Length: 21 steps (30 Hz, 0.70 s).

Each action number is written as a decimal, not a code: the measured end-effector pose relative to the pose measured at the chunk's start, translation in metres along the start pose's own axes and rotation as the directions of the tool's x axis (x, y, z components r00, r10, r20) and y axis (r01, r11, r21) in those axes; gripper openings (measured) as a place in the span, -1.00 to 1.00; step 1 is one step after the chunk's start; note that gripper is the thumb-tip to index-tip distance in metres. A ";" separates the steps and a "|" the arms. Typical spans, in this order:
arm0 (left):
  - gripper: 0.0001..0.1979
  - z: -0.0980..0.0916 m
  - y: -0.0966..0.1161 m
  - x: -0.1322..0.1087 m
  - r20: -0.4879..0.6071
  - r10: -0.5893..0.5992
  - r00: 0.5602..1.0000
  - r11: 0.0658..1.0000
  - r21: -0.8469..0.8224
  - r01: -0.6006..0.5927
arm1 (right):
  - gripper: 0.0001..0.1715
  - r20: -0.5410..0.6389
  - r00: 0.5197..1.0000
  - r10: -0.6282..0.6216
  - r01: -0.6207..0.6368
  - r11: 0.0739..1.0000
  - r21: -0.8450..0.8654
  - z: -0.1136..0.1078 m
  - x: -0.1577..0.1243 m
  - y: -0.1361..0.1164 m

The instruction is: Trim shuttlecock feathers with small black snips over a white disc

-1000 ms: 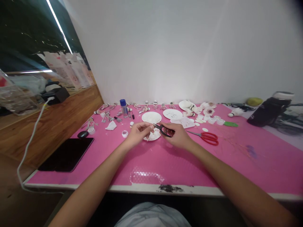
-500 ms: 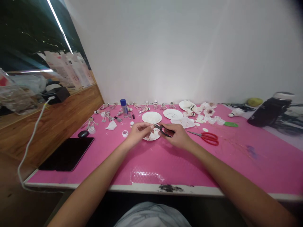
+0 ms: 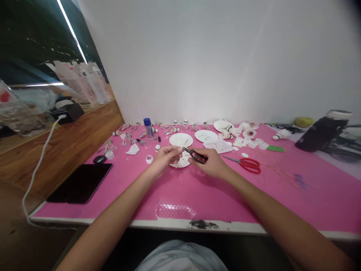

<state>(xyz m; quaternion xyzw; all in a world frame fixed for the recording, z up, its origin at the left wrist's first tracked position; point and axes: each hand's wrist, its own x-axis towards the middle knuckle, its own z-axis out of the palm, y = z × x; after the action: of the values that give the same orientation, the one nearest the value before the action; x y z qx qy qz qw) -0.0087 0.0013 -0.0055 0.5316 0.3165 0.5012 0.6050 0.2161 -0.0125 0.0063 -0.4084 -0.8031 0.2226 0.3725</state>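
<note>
Right hand (image 3: 211, 164) gripped black scissors (image 3: 195, 155); left hand (image 3: 167, 159) pinched a white sliver (image 3: 185, 143) over a paper plate (image 3: 183, 162). Hands near, apart.

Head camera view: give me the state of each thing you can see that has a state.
Left hand: shut, pinching a thin white strip.
Right hand: shut around small black-handled scissors.
Red-handled steel scissors: lying flat, blades closed.
Blue-capped spray can: upright.
White feather shuttlecock: lying on its side.
</note>
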 end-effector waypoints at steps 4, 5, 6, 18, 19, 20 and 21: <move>-0.65 0.000 -0.002 0.002 -0.014 -0.004 1.000 1.000 -0.015 0.004 | -0.48 -0.003 0.999 0.034 -0.034 0.999 0.017 -0.001 0.001 0.002; -0.64 0.000 -0.002 0.002 -0.015 -0.005 1.000 1.000 -0.018 0.004 | -0.48 -0.002 0.999 0.039 -0.039 0.999 0.023 -0.001 0.001 0.002; -0.63 0.001 -0.002 0.002 -0.015 -0.004 1.000 1.000 -0.019 0.003 | -0.48 0.003 0.999 0.046 -0.046 0.999 0.030 -0.001 0.001 0.002; -0.66 0.001 0.000 -0.001 0.019 -0.010 1.000 1.000 -0.003 0.010 | -0.48 0.041 0.997 0.062 -0.064 0.997 0.048 0.001 -0.001 -0.003; -0.67 0.001 0.000 -0.001 0.020 -0.010 1.000 1.000 0.002 0.010 | -0.47 0.038 0.997 0.068 -0.070 0.996 0.053 0.001 -0.002 -0.002; -0.67 0.001 0.000 -0.001 0.020 -0.011 1.000 1.000 0.006 0.011 | -0.46 0.035 0.997 0.075 -0.077 0.995 0.061 0.002 -0.002 -0.002; -0.68 0.001 0.000 -0.001 0.018 -0.011 1.000 1.000 0.008 0.011 | -0.44 0.034 0.996 0.084 -0.086 0.994 0.071 0.003 -0.002 -0.002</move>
<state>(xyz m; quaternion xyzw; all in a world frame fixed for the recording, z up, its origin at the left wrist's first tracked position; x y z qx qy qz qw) -0.0084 -0.0001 -0.0052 0.5367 0.3157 0.4918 0.6086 0.2140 -0.0152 0.0049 -0.4249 -0.7822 0.2734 0.3644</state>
